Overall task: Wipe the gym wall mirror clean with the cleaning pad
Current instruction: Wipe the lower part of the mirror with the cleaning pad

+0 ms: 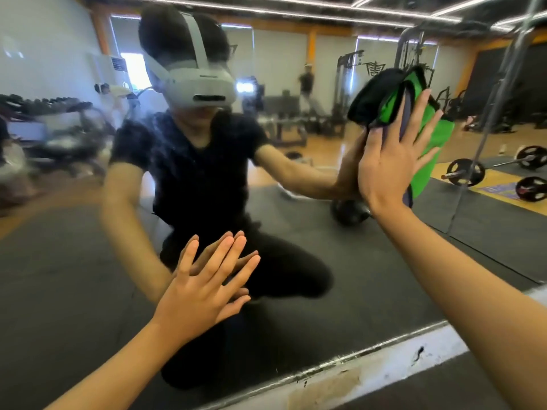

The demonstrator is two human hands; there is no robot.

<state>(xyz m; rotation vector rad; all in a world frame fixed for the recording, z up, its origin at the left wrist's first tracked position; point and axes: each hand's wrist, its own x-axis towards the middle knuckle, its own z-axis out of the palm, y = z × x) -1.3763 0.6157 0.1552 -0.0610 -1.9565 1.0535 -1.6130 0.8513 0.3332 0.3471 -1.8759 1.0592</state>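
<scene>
The wall mirror (296, 247) fills most of the head view and reflects a kneeling person and the gym behind. My right hand (390, 155) presses a green and black cleaning pad (426, 134) flat against the glass at the upper right, fingers straight and spread. Part of the pad folds over above my fingertips. My left hand (204, 288) lies flat on the mirror lower down, left of centre, fingers straight, holding nothing. Fine specks and smears show on the glass around the reflected torso.
A white, scuffed strip (370, 377) runs along the mirror's lower edge, with dark floor in front of it. The reflection shows a dumbbell rack at the left, weight machines at the back, a barbell with plates at the right and a distant person.
</scene>
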